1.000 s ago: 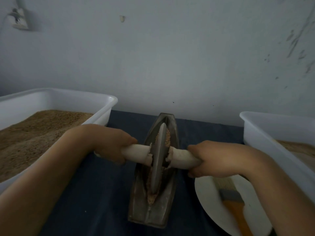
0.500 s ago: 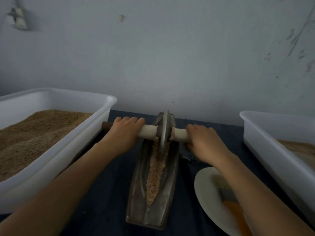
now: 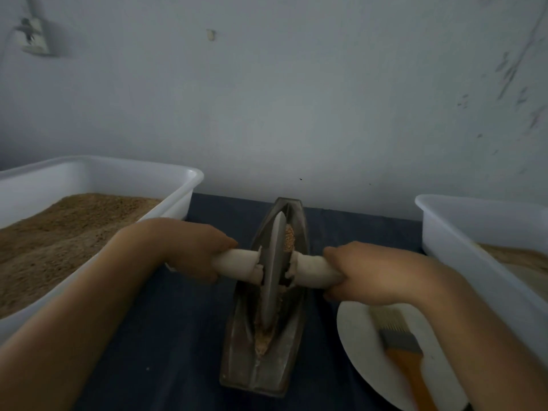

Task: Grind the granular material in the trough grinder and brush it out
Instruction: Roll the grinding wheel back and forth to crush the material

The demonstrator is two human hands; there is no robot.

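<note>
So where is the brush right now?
In the head view the brush lies on the white plate at lower right, under the right hand, between the trough grinder and the right tub.

Your left hand (image 3: 189, 250) and right hand (image 3: 364, 274) have pulled the grey metal grinding wheel (image 3: 271, 271) back from the far end, tan granules (image 3: 290, 240) now showing beyond it, your grip unchanged.

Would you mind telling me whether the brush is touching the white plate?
Touching. The head view shows the brush lying flat on the white plate, its bristles and orange handle resting on the plate's surface.
</note>
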